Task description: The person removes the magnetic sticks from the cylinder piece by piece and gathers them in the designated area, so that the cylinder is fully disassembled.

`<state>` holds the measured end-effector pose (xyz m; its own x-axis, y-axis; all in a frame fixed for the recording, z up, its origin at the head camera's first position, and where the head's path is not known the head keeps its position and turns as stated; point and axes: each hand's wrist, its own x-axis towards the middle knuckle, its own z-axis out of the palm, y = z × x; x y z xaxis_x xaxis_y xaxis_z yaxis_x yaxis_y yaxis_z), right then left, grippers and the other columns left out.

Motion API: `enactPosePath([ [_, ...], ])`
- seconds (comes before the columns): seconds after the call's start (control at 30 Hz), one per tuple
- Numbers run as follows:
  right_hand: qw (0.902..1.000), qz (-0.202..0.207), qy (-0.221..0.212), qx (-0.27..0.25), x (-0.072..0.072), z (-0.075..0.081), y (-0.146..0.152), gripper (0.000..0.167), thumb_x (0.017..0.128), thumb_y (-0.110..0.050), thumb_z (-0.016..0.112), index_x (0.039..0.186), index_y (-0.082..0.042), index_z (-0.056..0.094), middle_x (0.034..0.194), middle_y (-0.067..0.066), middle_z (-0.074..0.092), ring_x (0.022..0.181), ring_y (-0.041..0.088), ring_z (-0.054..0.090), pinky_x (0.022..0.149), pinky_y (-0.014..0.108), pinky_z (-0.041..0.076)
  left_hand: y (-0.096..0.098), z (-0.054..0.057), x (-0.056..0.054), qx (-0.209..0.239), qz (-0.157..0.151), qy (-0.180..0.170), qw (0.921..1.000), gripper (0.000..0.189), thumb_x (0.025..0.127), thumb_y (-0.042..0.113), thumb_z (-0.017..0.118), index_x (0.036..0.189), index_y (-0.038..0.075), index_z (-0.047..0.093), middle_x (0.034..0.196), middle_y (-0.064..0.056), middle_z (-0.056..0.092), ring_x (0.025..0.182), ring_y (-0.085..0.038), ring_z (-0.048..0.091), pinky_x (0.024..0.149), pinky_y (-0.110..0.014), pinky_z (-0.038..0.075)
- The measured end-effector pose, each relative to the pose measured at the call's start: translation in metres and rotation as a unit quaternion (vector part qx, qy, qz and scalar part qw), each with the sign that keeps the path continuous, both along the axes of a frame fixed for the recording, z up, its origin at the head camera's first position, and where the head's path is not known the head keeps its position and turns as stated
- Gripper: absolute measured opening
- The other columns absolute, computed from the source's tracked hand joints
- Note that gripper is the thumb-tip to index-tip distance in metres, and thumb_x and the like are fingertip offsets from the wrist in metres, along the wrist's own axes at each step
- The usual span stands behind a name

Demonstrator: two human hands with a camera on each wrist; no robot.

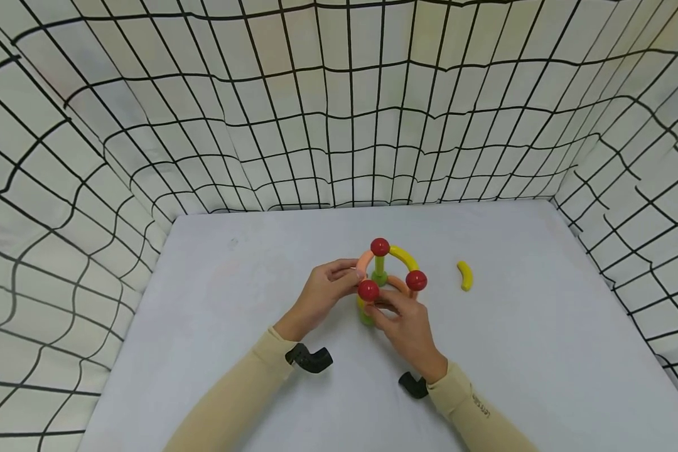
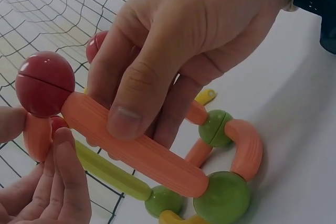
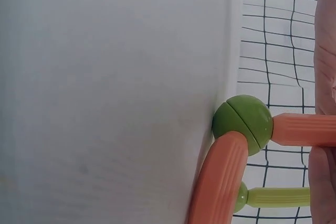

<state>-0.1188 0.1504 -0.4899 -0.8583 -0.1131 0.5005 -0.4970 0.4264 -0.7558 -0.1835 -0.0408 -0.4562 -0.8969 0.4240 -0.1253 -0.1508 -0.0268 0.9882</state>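
Tan sleeves (image 1: 243, 395) extend from seven and five o'clock in the head view, each with a black wrist mount (image 1: 312, 359) at its cuff. Dark netting (image 1: 409, 61) borders the scene from nine through twelve to three o'clock, edging the pale surface (image 1: 220, 282), whose plainness probably helps bright parts stand out. Near its middle is the ball-and-rod frame (image 1: 380, 265), kept between both hands, presumably for steadiness. At the frame's nine o'clock, the left hand (image 1: 323, 294) pinches a straight orange rod (image 2: 163, 161), likely bracing it; at its five o'clock, the right hand (image 1: 405, 323) pinches an orange piece (image 2: 38, 137) beneath a red ball (image 2: 45, 84), perhaps countering that hold at the joint. Apart, at three o'clock, lies a loose yellow curve (image 1: 466, 277), possibly set aside to leave working room.
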Motion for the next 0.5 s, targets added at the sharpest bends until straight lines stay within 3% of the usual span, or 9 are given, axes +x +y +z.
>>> enactPosePath([
  [0.5, 1.0000, 0.005, -0.008, -0.001, 0.0004, -0.0013, -0.0008, 0.039, 0.080, 0.002, 0.084, 0.117, -0.004, 0.073, 0.110, 0.010, 0.077, 0.097, 0.024, 0.078, 0.087, 0.032, 0.064, 0.0008, 0.0026, -0.0005, -0.018, 0.007, 0.015, 0.9997, 0.047, 0.100, 0.030, 0.070, 0.140, 0.007, 0.061, 0.138, -0.026, 0.065, 0.108, -0.011, 0.072, 0.100, -0.030, 0.061],
])
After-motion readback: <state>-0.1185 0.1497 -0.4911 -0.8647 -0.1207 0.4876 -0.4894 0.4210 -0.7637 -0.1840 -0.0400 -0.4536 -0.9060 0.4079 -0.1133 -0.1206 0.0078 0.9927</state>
